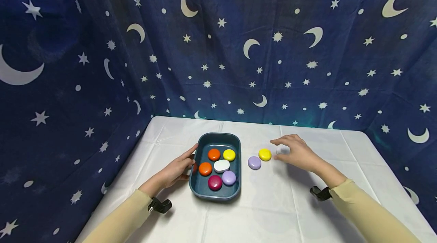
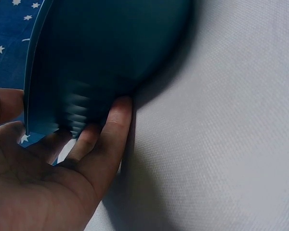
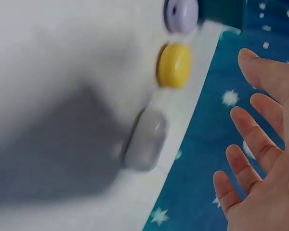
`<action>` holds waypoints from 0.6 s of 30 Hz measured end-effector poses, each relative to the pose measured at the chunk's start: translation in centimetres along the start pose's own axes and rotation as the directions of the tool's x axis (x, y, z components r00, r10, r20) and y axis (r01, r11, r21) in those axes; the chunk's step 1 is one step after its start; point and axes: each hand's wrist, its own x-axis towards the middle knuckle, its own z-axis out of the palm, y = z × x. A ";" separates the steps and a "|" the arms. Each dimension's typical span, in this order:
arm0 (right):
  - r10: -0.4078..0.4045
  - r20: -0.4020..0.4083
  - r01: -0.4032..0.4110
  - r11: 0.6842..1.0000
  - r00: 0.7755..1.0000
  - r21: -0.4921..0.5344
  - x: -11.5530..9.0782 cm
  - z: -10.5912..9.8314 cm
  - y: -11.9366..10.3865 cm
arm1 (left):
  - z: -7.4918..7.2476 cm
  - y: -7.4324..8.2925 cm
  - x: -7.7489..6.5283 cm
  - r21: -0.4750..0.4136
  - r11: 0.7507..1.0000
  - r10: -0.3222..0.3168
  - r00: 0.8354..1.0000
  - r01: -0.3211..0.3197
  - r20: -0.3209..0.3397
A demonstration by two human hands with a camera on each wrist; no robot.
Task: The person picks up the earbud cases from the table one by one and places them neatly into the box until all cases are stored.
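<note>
My left hand [image 1: 175, 169] rests at the left side of a dark teal tray [image 1: 218, 196]; its fairly straight fingers touch the outer wall [image 2: 111, 38] near rim and base. Inside lie glossy, rounded pebble-like pieces: two orange [image 1: 214, 154], a yellow [image 1: 229, 155], an oblong white [image 1: 222, 166], a crimson [image 1: 215, 182] and a lavender [image 1: 229, 177]. To the tray's right, my right hand [image 1: 300, 153] hovers with thumb and fingers spread apart, holding nothing. Close by on the table are a yellow piece [image 3: 174, 66], a lavender piece [image 3: 182, 15] and a whitish oblong piece [image 3: 147, 139].
A white cloth [image 1: 259, 212] covers the table. Dark blue curtains [image 1: 232, 46] with moons and stars hang behind it and at the sides. Each wrist bears a small black device [image 1: 160, 205], just at the sleeve's end.
</note>
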 end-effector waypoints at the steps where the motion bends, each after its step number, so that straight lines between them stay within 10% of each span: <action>1: 0.008 0.000 -0.008 1.000 1.000 -0.006 -0.1 -0.1 0.5 | 0.0 0.0 0.0 0.000 1.000 0.001 1.000 -0.001 0.000; 18: 0.212 0.099 -0.216 0.976 0.972 0.034 -0.5 -0.2 5.6 | 0.0 0.0 -0.1 -0.006 1.000 0.003 1.000 -0.003 0.005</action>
